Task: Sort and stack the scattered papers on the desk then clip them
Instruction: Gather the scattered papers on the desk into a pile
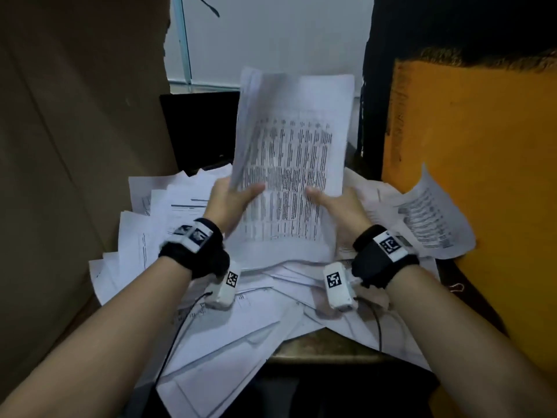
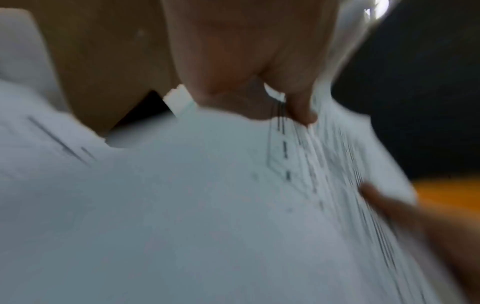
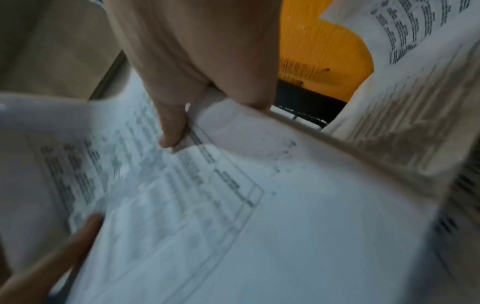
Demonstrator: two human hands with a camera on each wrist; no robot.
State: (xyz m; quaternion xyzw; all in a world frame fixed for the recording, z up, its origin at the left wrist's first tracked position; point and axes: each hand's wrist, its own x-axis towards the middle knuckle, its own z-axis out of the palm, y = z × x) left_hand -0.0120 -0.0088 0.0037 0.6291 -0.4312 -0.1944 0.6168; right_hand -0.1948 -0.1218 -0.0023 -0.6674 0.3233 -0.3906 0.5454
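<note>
A: The held stack of papers (image 1: 289, 164), where is it?

B: Centre of the head view, upright and raised above the counter (image 1: 316, 352): thin white sheets, the front one printed with a dense table, top edges uneven and fanned.

A: And each grip?

B: The left hand (image 1: 229, 203) pinches the stack's lower left edge, thumb on the front. The right hand (image 1: 337, 206) pinches the lower right edge the same way.

A: What lies beneath?

B: Loose papers (image 1: 241, 321), flat and overlapping, some hanging over the counter's near edge. One curled sheet (image 1: 434, 218) leans on an orange panel (image 1: 482, 176) at the right.

A: Room to move?

B: Tight. Brown cardboard (image 1: 75, 146) walls the left; a dark monitor (image 1: 199, 128) stands behind.
</note>
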